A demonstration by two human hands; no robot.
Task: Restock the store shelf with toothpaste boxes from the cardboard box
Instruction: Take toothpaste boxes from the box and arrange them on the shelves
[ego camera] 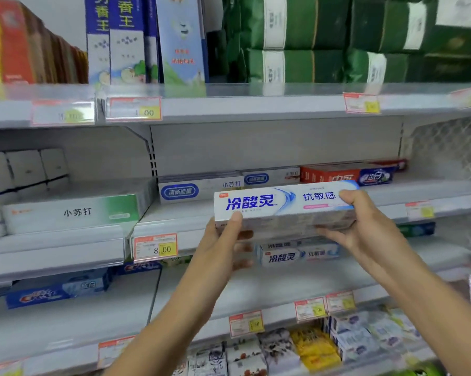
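I hold a white toothpaste box point(283, 202) with blue lettering level in front of the middle shelf point(174, 215). It looks like a small stack, with more boxes under the top one. My left hand point(223, 240) grips its left end, thumb on the front face. My right hand point(364, 223) grips the right end, thumb on top and fingers underneath. On the middle shelf behind lie white-and-blue boxes point(199, 189) and a red-and-blue box point(345, 175). A matching white box point(299, 255) lies on the shelf below. The cardboard box is out of view.
A green-and-white box point(71, 213) lies on the middle shelf at left. Blue boxes point(58, 290) sit on the lower left shelf. Green packs point(337, 36) and tall cartons point(147, 39) fill the top shelf. Price tags point(155, 246) line the shelf edges. Small packets point(310, 346) fill the bottom shelf.
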